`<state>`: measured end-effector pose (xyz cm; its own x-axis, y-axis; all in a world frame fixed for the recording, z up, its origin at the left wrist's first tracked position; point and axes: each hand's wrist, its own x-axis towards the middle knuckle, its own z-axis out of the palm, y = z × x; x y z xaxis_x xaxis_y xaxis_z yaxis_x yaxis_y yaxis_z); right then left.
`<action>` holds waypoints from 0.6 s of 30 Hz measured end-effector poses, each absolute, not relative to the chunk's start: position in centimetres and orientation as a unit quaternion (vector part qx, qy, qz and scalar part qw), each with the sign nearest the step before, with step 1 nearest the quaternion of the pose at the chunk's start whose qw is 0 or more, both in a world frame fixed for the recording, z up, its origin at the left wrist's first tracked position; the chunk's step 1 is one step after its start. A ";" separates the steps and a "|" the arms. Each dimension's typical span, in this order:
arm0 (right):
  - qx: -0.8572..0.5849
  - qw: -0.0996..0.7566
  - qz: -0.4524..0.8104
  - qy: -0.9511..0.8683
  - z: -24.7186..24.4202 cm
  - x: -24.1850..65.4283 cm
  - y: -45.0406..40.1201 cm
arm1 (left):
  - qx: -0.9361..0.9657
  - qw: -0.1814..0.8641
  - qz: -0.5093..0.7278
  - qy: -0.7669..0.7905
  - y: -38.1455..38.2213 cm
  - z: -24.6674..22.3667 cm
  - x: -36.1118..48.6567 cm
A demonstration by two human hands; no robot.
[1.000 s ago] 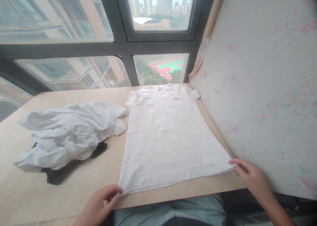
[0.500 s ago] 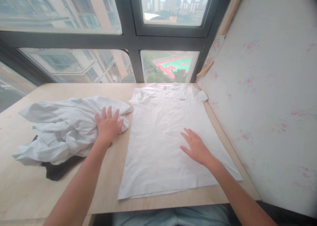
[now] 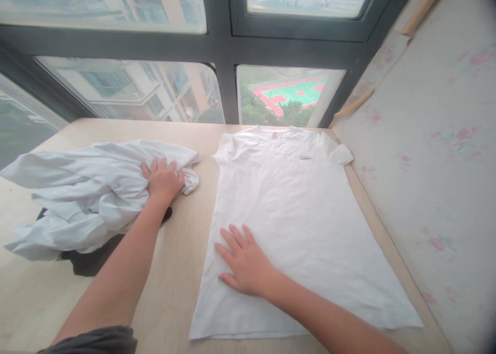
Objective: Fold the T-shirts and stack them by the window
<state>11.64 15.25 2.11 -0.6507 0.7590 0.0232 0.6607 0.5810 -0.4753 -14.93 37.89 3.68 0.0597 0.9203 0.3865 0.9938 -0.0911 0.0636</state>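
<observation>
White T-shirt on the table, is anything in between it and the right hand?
Nothing that shows. The right hand seems to lie directly on the white T-shirt, fingers spread. The crumpled white cloth is off to the left, under the left hand.

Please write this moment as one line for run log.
left hand: on crumpled white cloth | right hand: on spread white T-shirt
</observation>
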 end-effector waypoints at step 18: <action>-0.557 0.236 0.235 -0.760 5.0 12.7 38.7 | -0.631 -0.210 -0.296 -0.686 40.6 2.3 -6.9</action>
<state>12.70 38.71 4.97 -0.2666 0.9589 0.0973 0.7365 0.2678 -0.6212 -6.85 40.59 2.25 -0.1152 0.9897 0.0849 0.7411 0.0287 0.6707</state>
